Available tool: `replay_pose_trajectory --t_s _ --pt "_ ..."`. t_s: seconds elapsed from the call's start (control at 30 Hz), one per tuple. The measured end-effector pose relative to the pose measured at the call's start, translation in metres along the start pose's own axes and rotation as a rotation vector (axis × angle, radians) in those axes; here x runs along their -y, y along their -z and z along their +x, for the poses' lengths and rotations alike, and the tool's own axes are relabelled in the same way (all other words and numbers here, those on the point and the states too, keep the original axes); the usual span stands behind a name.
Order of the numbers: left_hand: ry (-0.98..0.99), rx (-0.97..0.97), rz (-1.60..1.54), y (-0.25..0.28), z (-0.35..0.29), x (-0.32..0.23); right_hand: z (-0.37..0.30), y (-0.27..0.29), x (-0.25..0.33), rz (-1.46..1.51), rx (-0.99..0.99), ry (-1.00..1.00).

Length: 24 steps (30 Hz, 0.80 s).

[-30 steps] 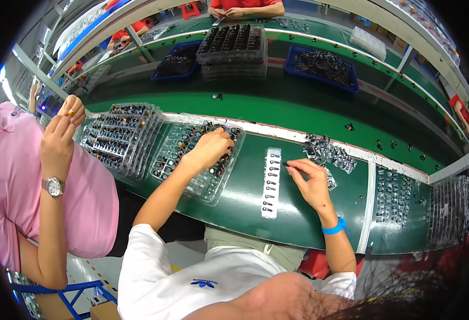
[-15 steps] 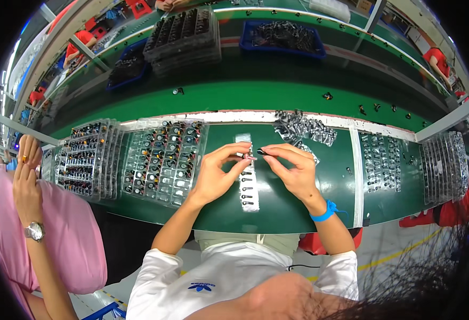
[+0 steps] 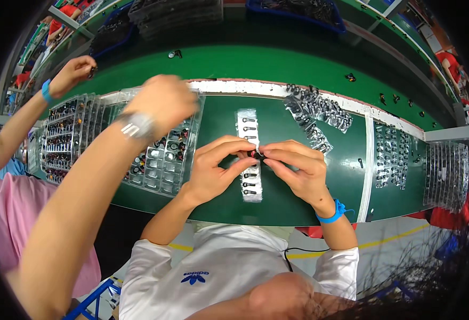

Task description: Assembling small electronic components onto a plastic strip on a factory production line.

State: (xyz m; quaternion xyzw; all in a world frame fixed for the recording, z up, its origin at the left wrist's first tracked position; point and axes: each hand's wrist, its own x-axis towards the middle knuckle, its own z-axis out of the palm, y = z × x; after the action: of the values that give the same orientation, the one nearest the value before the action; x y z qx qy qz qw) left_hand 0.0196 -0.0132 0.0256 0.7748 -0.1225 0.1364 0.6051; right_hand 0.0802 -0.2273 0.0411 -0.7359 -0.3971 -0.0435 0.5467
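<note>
My left hand (image 3: 218,166) pinches a small earbud-like part (image 3: 256,154), black with a reddish bit. At its other side my right hand (image 3: 298,169), a blue band at the wrist, has thumb and fingertips closed on a small black piece, now meeting the left hand's part. Fingertips hide most of both pieces. Beneath the hands lies a clear plastic strip (image 3: 249,194) holding a column of black stemmed pieces. It runs away from me across the green table.
A coworker's blurred, watch-wearing hand (image 3: 165,104) reaches over a clear tray (image 3: 162,186) of small parts. Another hand (image 3: 72,76) holds a small dark piece. Stacked trays (image 3: 66,144) stand left, others (image 3: 447,170) far right. Black-part strips (image 3: 320,114) lie back right, before a white ledge (image 3: 234,87).
My hands have come closer together, and the two pieces, apart before, now meet. The coworker's hands have left their body and stretched out over the trays. My view has tilted nearer.
</note>
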Motion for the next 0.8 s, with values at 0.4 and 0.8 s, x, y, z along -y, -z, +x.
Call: replay_pose_trajectory --t_s 0.4,0.8 --pt "-0.016 0.054 0.011 0.004 -0.007 -0.006 0.001 -0.003 0.005 0.005 0.021 0.029" --pt "0.101 0.046 -0.301 0.001 -0.010 -0.001 -0.001 -0.003 0.009 -0.056 -0.003 0.037"
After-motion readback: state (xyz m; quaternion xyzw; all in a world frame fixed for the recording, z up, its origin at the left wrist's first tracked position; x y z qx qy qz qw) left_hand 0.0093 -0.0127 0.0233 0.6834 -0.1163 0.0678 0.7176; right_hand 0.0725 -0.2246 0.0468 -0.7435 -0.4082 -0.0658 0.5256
